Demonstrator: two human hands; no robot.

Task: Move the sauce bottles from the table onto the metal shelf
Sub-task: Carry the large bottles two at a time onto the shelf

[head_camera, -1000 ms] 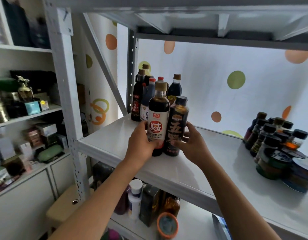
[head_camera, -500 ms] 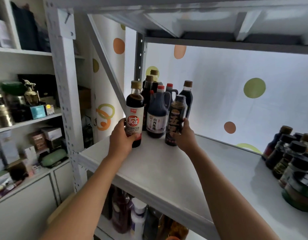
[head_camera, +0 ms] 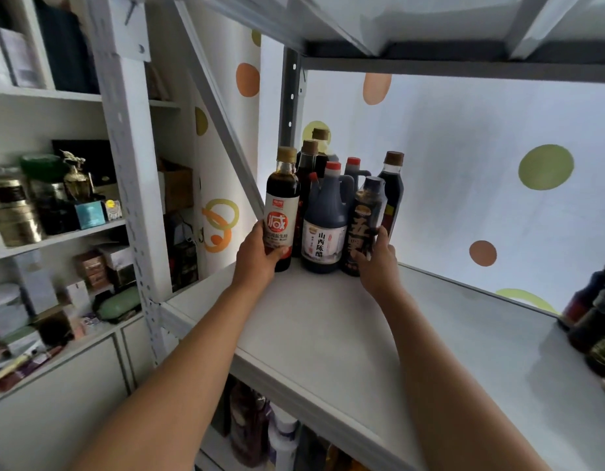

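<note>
While left hand point(head_camera: 260, 256) grips white-label bottle point(head_camera: 282, 212), right hand point(head_camera: 375, 263) grips black bottle point(head_camera: 364, 229) on shelf point(head_camera: 328, 334).

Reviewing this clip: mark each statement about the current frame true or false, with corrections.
1. The left hand grips the white-labelled bottle. True.
2. The right hand is empty. False: it holds the black-labelled bottle.
3. Both held bottles stand upright on the shelf. True.
4. The jug with a handle stands between the two held bottles. True.
5. The held bottles sit at the shelf's front edge. False: they are by the back left corner, next to other bottles.
</note>
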